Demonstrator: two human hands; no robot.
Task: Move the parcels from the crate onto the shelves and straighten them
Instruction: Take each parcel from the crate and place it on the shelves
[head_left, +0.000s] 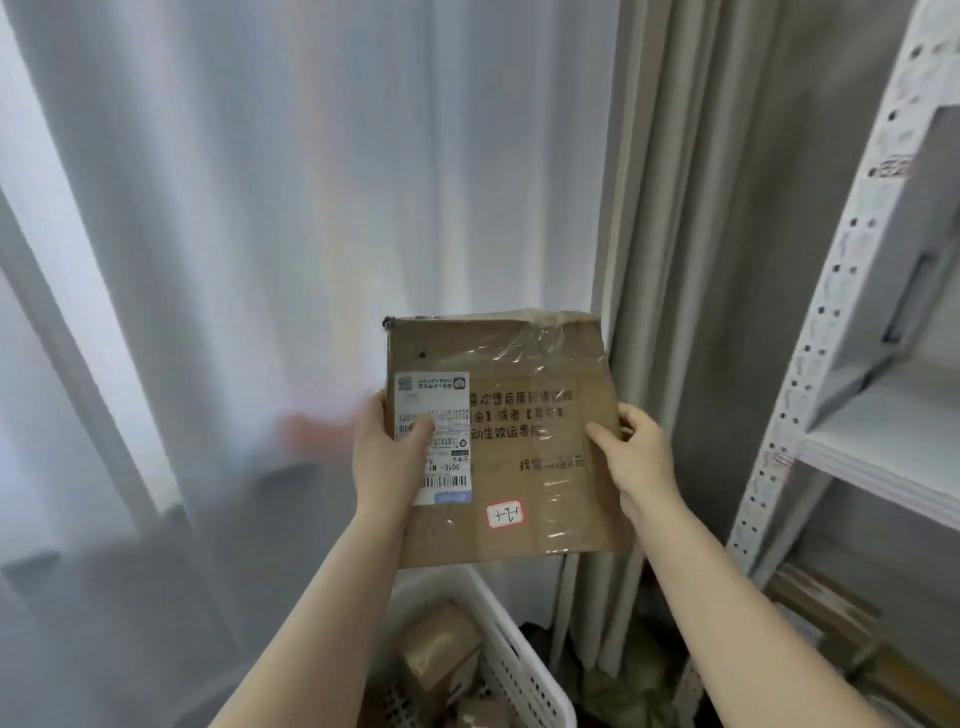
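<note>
At centre frame, above the crate:

Left hand (387, 457): grips the left edge of the parcel, thumb laid across the front over the shipping label, fingers hidden behind the cardboard.

Right hand (631, 452): grips the right edge of the same item, thumb on the front face, fingers curled round the edge to the back.

Parcel (519, 415): flat brown cardboard box, held up in the air by both hands, front face toward the camera, slightly tilted. Black printed characters run across the middle. Clear tape (524, 343) crosses the upper part and continues down the right half, wrinkled and glossy.

Shipping label (436, 436): white, with barcodes, on the left side of the front face, partly under the left thumb.

Small sticker (505, 515): white with red border and handwritten figures, low on the front face.

Crate (519, 670): white perforated plastic, directly below the held box, between the forearms. Contains several smaller brown parcels (441, 649); exact count cannot be told.

Shelf unit (815, 358): white metal with perforated uprights, at the right edge. One white shelf board (883, 431) shows bare surface. Brown boxes (826, 613) lie on a lower level.

Sheer curtain (260, 208): white, behind the parcel, fills the left and centre.

Grey curtain (701, 208): hangs between the sheer curtain and the shelf unit.
</note>
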